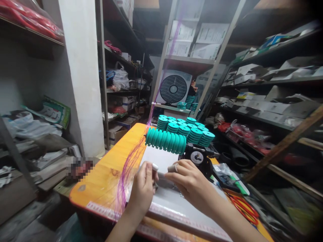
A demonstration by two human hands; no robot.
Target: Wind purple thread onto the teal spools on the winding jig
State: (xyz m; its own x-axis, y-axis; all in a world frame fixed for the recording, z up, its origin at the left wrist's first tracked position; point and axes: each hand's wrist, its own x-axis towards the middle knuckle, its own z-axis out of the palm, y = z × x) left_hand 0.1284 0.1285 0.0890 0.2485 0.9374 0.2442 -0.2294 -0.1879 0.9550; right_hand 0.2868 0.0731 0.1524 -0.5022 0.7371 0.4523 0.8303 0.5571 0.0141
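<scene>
My left hand (144,188) and my right hand (190,183) are close together above a grey sheet (174,205) on an orange table (106,174). Both have taped fingertips and curled fingers, pinched on something small that I cannot make out. Thin purple threads (128,168) come down from above and spread over the table beside my left hand. Just beyond my hands a row of teal spools (166,140) sits on a spindle, which is attached to a black winding device with a dial (197,157).
Stacks of teal spools (186,129) stand behind the spindle. A white box fan (173,88) sits on the far shelf. Cluttered metal shelves line both sides. Red rubber rings (243,206) lie at the table's right edge. A white pillar (80,74) stands on the left.
</scene>
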